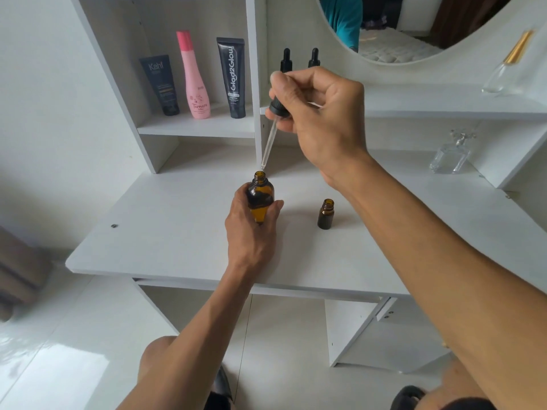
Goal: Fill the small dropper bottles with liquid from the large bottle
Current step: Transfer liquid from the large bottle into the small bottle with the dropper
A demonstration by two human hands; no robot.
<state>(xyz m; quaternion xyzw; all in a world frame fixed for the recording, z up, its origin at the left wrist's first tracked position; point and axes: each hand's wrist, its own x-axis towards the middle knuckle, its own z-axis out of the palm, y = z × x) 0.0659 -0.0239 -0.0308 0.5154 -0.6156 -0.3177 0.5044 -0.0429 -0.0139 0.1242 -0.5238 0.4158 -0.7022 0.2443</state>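
Note:
My left hand grips the large amber bottle at the middle of the white desk, tilted slightly, its neck uncapped. My right hand holds a black-capped dropper by its cap; the glass pipette slants down and its tip hangs just above the large bottle's mouth. A small amber dropper bottle stands uncapped on the desk to the right. Behind my right hand, two more dropper bottles show only their black bulbs on the shelf.
The white desk has a shelf unit at the back with a dark tube, a pink bottle and a black tube. Clear glass perfume bottles stand at the right. A round mirror hangs above.

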